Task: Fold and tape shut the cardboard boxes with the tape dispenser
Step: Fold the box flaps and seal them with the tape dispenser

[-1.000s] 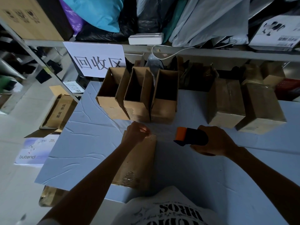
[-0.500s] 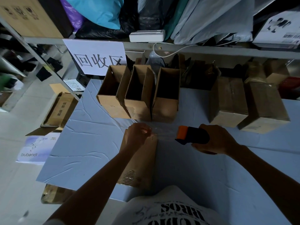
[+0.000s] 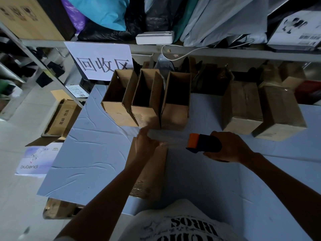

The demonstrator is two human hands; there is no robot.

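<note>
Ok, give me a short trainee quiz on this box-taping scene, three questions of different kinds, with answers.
1. Multiple choice: which hand holds the orange-and-black plastic tape dispenser? A left, B right, C neither.
2. True or false: the three brown cardboard boxes standing at the back left of the blue-covered table are open on top.
3. Short answer: what lies under the left hand?
Key: 1 B, the right hand. 2 True. 3 The brown cardboard box lying nearest the person.

Surface (image 3: 90,153): wrinkled pale blue cover. Metal shelf (image 3: 225,53) behind: white paper sign (image 3: 102,61), black characters, hanging from edge; white boxy device (image 3: 154,37) on top, white cable (image 3: 182,55) trailing below; teal bag (image 3: 104,11), black bags (image 3: 139,23), grey mailers (image 3: 225,18) piled. Floor, left: "bubandi" leaflet (image 3: 36,160).
</note>
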